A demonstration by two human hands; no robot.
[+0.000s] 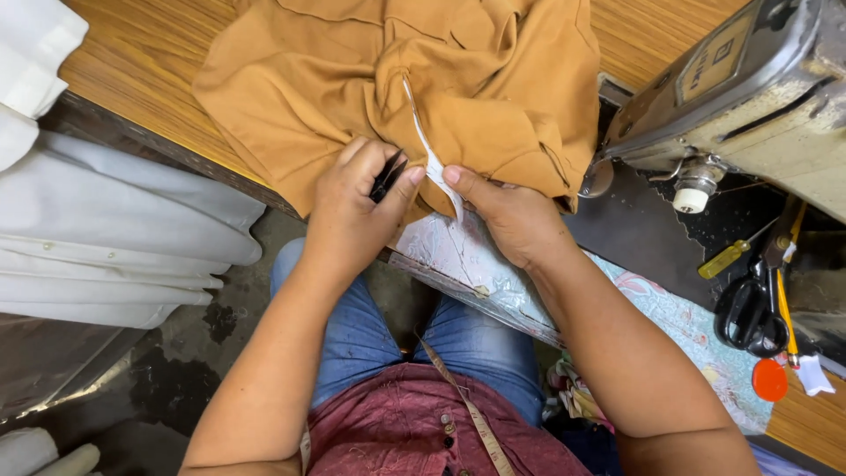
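At the far left, well away from either hand, folded white cloth (106, 238) hangs in layers beside the wooden table (132, 70). Nearer the middle, the left hand (352, 211) rests on the lower edge of a mustard-brown garment (441, 79) that lies bunched on the table. Its fingers (366, 167) are curled together around a small black tool (388, 176), which pokes out between the forefinger and the thumb; what kind of tool it is cannot be told. The thumb tip presses against a narrow white strip (432, 163) that runs down out of a fold in the garment.

Just right of that strip, the right hand (511, 216) meets it from the other side: thumb and forefinger are pinched shut on the strip and the brown cloth at its edge, almost touching the left thumb. The remaining fingers are tucked under the garment and out of sight. Below both hands a measuring tape (467, 410) hangs over a red shirt and blue jeans.

To the right of the right hand's fingers, close to the garment's far edge, stands a sewing machine (758, 97). Further right and lower, well apart from the fingers, black scissors (749, 313), a yellow-handled screwdriver (727, 260) and a round orange lid (769, 380) lie on the machine bed.
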